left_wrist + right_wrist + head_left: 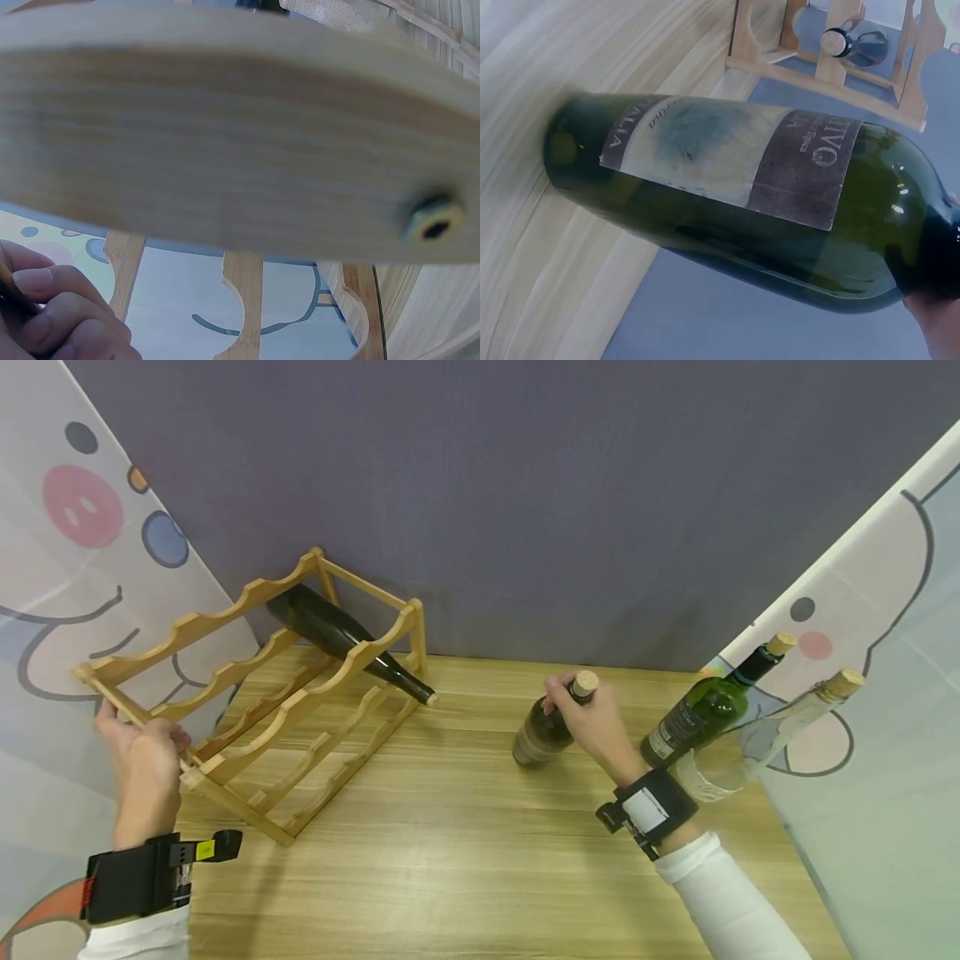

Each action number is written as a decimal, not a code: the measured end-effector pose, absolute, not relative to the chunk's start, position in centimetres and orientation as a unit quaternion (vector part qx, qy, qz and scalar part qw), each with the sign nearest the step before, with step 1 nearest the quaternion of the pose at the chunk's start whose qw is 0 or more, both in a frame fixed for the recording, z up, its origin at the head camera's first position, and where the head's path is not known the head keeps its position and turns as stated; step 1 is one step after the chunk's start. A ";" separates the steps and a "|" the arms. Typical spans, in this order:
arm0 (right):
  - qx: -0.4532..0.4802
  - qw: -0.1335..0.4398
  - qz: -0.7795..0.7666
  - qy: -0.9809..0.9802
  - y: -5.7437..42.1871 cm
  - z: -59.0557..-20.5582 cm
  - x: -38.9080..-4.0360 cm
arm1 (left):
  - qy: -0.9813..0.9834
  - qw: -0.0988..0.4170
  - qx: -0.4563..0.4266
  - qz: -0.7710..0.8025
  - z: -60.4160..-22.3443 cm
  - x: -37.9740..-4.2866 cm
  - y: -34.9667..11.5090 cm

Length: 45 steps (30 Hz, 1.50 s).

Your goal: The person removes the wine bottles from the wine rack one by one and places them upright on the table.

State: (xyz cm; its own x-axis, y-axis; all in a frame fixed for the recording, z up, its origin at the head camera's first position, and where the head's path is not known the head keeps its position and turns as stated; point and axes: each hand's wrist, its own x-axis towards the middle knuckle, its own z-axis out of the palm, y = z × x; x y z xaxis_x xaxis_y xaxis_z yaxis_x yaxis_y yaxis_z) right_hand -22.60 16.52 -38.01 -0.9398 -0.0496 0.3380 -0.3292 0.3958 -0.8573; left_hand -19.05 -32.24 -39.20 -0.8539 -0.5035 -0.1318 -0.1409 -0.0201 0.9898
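Observation:
At the left in the head view, my left hand (144,760) grips the near end bar of a wooden wine rack (225,789). Its curled fingers (67,311) show at the lower left of the left wrist view. My right hand (596,722) holds a dark green wine bottle (538,737) by its corked neck, right of the rack. The bottle is slightly tilted, and its label faces the right wrist camera. Whether its base touches the table cannot be told. Another dark bottle (330,625) lies in the rack's top tier at the far end, its corked neck toward the table's middle.
A green corked bottle (693,718) and a clear corked bottle (757,743) stand to the right, beside my right forearm. The wooden table (420,852) meets a grey wall (510,510) at the back. Printed panels (892,760) flank both sides.

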 end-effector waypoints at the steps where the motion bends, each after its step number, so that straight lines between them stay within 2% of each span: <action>1: 0.117 0.127 0.541 -0.823 16.4 -38.0 -22.5 | -0.685 0.136 0.234 -0.676 -39.2 -19.1 -32.2; 23: 0.101 0.071 0.556 -0.822 15.6 -37.5 -22.4 | -0.685 0.141 0.233 -0.675 -39.1 -19.0 -32.2; 35: 0.138 0.053 0.570 -0.809 15.5 -38.3 -22.9 | -0.702 0.130 0.235 -0.659 -39.1 -19.0 -32.2; 45: 0.135 0.090 0.593 -0.789 15.1 -39.4 -23.1 | -0.708 0.120 0.232 -0.656 -39.1 -18.9 -32.4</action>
State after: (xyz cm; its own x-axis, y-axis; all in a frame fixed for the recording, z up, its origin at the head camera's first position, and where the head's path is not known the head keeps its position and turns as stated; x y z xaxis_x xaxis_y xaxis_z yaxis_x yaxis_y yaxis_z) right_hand -23.05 15.05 -39.36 -0.9475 -0.1065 0.3015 -0.3193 0.2608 -0.9111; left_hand -18.86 -32.36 -39.11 -0.8632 -0.4865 -0.1350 -0.1720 0.0320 0.9846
